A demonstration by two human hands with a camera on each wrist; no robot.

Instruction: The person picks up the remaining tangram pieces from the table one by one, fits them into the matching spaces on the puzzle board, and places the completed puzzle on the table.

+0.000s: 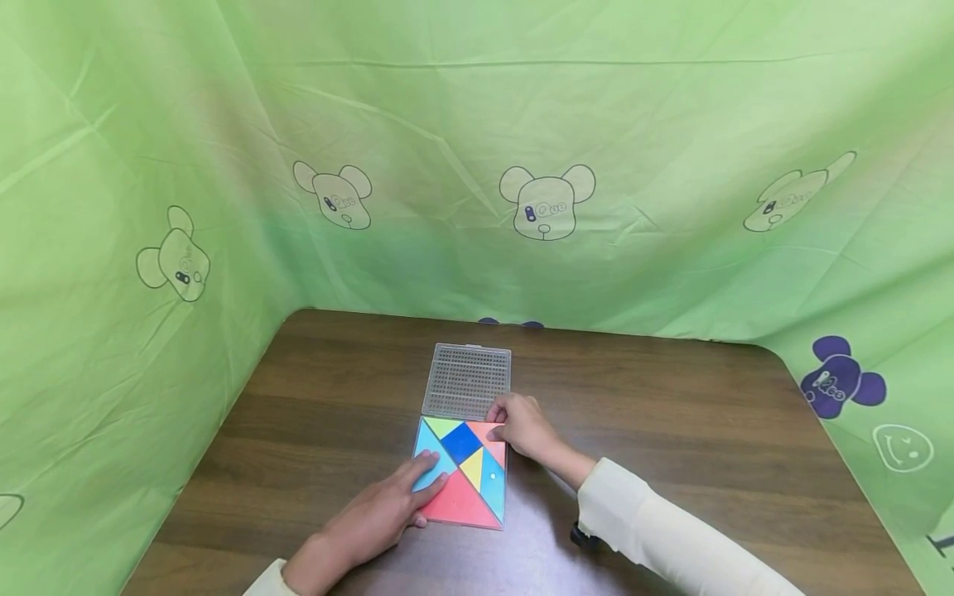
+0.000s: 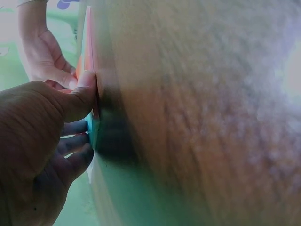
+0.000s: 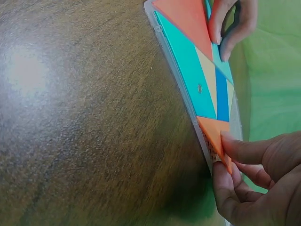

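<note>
An open clear case lies on the table; its near half holds the coloured tangram pieces. My right hand pinches an orange triangle at the case's far right corner. Part of the ridged case floor shows beside that tilted triangle in the right wrist view. My left hand holds the case at its left side, fingertips on the light blue triangle. Around the middle lie a dark blue square, a yellow triangle, a blue parallelogram, a red triangle and a light green triangle.
The textured lid lies folded back beyond the pieces. Brown wooden tabletop surrounds the case. Green cloth printed with bear heads hangs behind and on both sides. A small black object shows under the right sleeve.
</note>
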